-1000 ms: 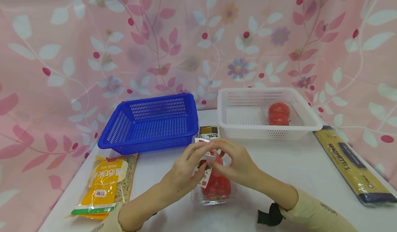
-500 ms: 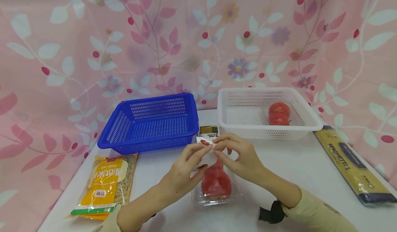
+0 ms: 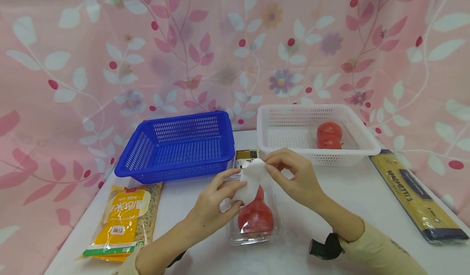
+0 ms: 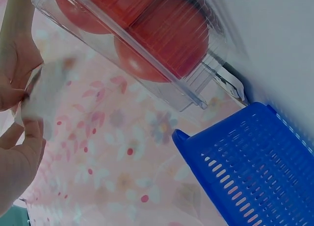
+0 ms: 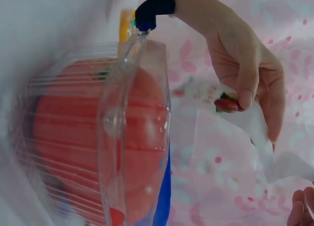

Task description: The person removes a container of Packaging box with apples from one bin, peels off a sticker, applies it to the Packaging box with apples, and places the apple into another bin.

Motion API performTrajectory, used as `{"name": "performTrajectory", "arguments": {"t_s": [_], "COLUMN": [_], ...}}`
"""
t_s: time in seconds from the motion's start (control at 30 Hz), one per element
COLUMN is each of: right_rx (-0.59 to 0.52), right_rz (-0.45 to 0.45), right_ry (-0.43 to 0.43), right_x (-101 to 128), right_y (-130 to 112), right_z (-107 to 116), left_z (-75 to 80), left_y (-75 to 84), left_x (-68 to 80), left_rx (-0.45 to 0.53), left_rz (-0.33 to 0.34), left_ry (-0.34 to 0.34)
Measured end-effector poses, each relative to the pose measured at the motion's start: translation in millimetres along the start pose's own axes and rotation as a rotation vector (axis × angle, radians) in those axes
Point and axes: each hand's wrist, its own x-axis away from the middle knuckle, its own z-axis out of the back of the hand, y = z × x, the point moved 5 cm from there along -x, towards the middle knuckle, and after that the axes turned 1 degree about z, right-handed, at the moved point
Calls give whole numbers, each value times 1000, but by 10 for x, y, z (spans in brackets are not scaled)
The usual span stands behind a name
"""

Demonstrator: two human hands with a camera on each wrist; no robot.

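2 baskets (image 3: 176,144) (image 3: 312,122), 4 tomatoes (image 3: 329,135) (image 3: 256,218), 2 pasta packs (image 3: 123,220) (image 3: 418,195), 1 clear box (image 3: 279,230).

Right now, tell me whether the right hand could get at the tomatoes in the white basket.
Probably yes: the right hand is just before the open-topped white basket, but it pinches the label.

A pink leaf-patterned curtain (image 3: 205,50) hangs behind the white table (image 3: 345,193).

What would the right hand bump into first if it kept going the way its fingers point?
The right hand points left and pinches the white label. Straight on, it would probably meet the left hand's fingers first; depth is hard to judge.
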Motion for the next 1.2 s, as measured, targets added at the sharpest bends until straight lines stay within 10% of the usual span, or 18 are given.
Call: {"name": "performTrajectory", "arguments": {"t_s": [0.27, 0.63, 0.87, 1.2], "right_rx": [-57, -4, 53, 175], "right_rz": [-51, -30, 2, 30], "right_ry": [29, 28, 16, -41], "right_x": [-11, 14, 50, 134], "right_y": [0, 27, 111, 201], "right_z": [59, 68, 23, -95], "left_z": [43, 307, 407, 359], "left_y": [-73, -363, -680, -1021], "left_x": [40, 185, 377, 556], "left_rx": [14, -78, -185, -263], "left_rz": [25, 272, 533, 700], "left_ry": [-3, 7, -94, -286]}}
